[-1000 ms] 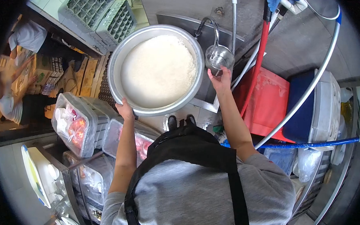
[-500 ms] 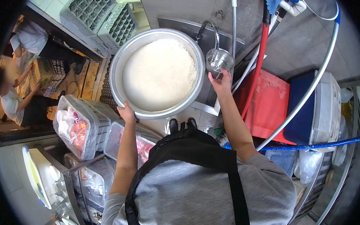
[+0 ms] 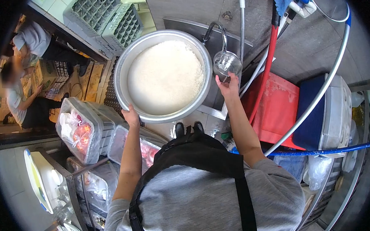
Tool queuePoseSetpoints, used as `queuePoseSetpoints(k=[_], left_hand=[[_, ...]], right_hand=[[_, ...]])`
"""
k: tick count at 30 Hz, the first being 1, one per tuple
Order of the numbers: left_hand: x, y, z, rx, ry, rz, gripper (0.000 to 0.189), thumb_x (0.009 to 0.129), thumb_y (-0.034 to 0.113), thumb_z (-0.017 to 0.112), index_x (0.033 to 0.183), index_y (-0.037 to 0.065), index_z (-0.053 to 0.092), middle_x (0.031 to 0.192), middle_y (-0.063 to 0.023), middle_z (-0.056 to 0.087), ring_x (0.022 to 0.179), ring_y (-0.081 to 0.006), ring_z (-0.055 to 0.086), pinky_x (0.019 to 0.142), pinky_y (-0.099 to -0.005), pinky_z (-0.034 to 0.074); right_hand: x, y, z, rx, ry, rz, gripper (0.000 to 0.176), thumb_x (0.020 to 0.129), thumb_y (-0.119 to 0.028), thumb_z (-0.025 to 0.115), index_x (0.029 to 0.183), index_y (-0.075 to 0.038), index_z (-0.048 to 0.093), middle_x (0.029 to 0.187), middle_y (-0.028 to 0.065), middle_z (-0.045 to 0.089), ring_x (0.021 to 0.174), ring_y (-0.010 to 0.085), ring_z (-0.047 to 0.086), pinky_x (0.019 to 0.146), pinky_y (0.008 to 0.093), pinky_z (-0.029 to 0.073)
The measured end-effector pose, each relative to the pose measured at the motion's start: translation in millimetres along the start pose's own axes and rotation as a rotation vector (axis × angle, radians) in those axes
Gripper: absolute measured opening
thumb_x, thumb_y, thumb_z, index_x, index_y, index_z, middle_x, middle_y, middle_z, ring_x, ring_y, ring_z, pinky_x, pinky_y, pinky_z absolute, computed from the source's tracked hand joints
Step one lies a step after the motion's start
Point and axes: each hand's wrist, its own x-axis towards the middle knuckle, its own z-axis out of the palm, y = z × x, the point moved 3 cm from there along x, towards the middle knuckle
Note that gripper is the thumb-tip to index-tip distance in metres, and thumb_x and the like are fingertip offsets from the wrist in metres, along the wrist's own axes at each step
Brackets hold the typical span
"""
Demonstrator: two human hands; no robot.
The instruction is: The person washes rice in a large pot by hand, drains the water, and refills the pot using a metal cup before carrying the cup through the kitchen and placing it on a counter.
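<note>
A wide metal pot (image 3: 120,79) holds white rice (image 3: 166,74) in cloudy water. My left hand (image 3: 130,115) grips the pot's near left rim, thumb on top and the other fingers mostly hidden below. To the right, my right hand (image 3: 228,86) is closed around the lower side of a clear cup (image 3: 228,69). The cup sits under the spout of a curved metal faucet (image 3: 225,39), and water shows inside it. Both pot and cup are over the steel sink (image 3: 212,110).
Grey glass racks (image 3: 122,26) stand at the far left. Plastic tubs with bagged items (image 3: 80,131) flank my left arm. A red bin (image 3: 273,107), a blue box (image 3: 313,109) and hoses (image 3: 320,93) are on the right. Two people handle a carton (image 3: 45,73) at far left.
My hands keep their holds on the pot and the cup. Water in the cup looks more stirred up. At far left, one person's head and the carton have shifted slightly.
</note>
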Motion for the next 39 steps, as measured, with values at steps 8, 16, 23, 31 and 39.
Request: queuePoseSetpoints(k=[8,16,23,31,39], left_hand=[[8.7,-15.8,3.1,-0.054,-0.036,-0.021,0.042,0.080,0.021,0.052,0.106,-0.008,0.039,0.102,-0.0192,0.051,0.090,-0.0248,0.051,0.080,-0.0333,0.039],[-4.1,4.8,-1.5,-0.023,-0.033,-0.021,0.045,0.079,0.023,0.052,0.105,-0.010,0.039,0.103,-0.0209,0.050,0.092,-0.0270,0.050,0.083,-0.0337,0.038],[-0.2,-0.9,-1.5,0.006,-0.018,0.011,0.046,0.078,0.025,0.052,0.103,-0.011,0.040,0.102,-0.0224,0.050,0.092,-0.0277,0.050,0.083,-0.0333,0.037],[11.5,-21.4,3.2,-0.031,-0.026,0.045,0.045,0.077,0.023,0.052,0.102,-0.012,0.040,0.100,-0.0226,0.051,0.091,-0.0284,0.050,0.082,-0.0339,0.037],[2.6,-7.6,-1.4,-0.052,-0.064,0.009,0.053,0.078,0.028,0.053,0.109,-0.012,0.037,0.104,-0.0271,0.050,0.098,-0.0343,0.050,0.085,-0.0352,0.036]], right_hand=[[-1.8,-1.4,1.8,-0.001,0.024,0.018,0.032,0.071,-0.003,0.055,0.097,-0.014,0.039,0.104,0.0065,0.043,0.095,0.0262,0.044,0.076,0.0487,0.042],[5.9,-0.4,-6.0,0.018,-0.010,0.033,0.031,0.069,-0.001,0.054,0.093,-0.014,0.038,0.100,0.0049,0.043,0.092,0.0237,0.045,0.076,0.0497,0.042],[14.2,-1.9,-11.9,0.035,-0.008,0.057,0.035,0.069,-0.001,0.056,0.096,-0.014,0.039,0.104,0.0075,0.042,0.095,0.0253,0.044,0.078,0.0497,0.042],[-7.7,-23.2,-16.2,-0.098,0.043,0.141,0.034,0.068,-0.005,0.058,0.095,-0.015,0.040,0.109,0.0078,0.037,0.097,0.0295,0.041,0.074,0.0486,0.044],[-75.8,-3.9,54.8,-0.679,-0.102,-0.405,0.063,0.064,-0.010,0.063,0.117,-0.010,0.030,0.107,0.0125,0.037,0.097,0.0290,0.041,0.071,0.0401,0.045]])
